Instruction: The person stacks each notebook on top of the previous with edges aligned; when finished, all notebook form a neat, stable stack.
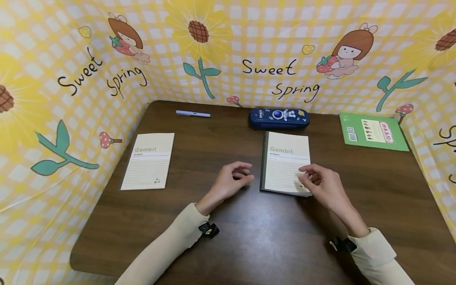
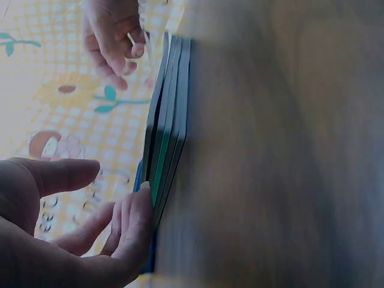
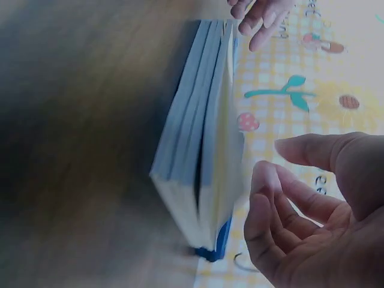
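A stack of several notebooks [image 1: 286, 162] lies in the middle of the table, the top one with a cream "Gambit" cover. Dark spines [image 2: 171, 114] show one above another in the left wrist view. Beside the spine side hovers my left hand [image 1: 235, 178], apart from the stack, fingers loosely bent with nothing between them. My right hand [image 1: 322, 184] is over the lower right corner of the top notebook. In the right wrist view its thumb and fingers [image 3: 264, 180] stand apart and hold nothing; whether a fingertip touches the pages I cannot tell.
A single "Gambit" notebook [image 1: 149, 161] lies at the left. Toward the back are a light-purple pen [image 1: 193, 114], a navy space-themed pencil case [image 1: 279, 118] just behind the stack, and a green book [image 1: 372, 132] at the right. A patterned yellow cloth [image 1: 263, 39] surrounds the table.
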Available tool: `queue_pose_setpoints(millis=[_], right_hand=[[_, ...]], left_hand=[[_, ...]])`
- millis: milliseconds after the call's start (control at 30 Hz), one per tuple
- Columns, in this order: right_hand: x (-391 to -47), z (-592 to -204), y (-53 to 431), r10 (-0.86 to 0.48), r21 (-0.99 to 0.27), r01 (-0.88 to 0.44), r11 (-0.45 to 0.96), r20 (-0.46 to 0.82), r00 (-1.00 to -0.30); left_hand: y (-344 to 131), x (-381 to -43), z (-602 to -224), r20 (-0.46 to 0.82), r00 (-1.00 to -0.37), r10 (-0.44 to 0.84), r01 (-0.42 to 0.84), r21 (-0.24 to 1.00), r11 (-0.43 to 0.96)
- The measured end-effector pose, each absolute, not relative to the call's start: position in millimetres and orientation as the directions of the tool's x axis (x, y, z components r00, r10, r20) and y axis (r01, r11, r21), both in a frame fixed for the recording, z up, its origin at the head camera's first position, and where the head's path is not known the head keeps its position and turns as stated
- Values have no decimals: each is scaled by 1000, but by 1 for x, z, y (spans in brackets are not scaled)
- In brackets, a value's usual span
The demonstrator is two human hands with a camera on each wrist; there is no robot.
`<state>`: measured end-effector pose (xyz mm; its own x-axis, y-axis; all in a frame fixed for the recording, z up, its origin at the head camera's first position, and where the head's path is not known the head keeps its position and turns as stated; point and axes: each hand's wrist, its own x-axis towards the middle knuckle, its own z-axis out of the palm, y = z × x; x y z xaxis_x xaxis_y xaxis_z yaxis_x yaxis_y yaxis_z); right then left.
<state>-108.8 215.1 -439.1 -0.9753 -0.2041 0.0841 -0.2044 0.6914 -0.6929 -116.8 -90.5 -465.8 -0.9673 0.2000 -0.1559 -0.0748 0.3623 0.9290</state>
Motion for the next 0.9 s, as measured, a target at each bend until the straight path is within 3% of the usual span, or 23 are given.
queue_pose_setpoints(millis=[300,533,900], right_hand=[[-120,-435,184,-336,-680,-302,668,86,-938],[-124,-440,145,-525,-742,-395,542,69,-848],[-124,-442,82,-709,-779,-482,402,68,-702]], left_hand=[[-147,-110,-456,-109,-981,161,-21,880,474],[-194,-100,-449,-90,-993,72,-37,844,536],[-258,-90,-442,-25,-996,-81,-72,761,644]])
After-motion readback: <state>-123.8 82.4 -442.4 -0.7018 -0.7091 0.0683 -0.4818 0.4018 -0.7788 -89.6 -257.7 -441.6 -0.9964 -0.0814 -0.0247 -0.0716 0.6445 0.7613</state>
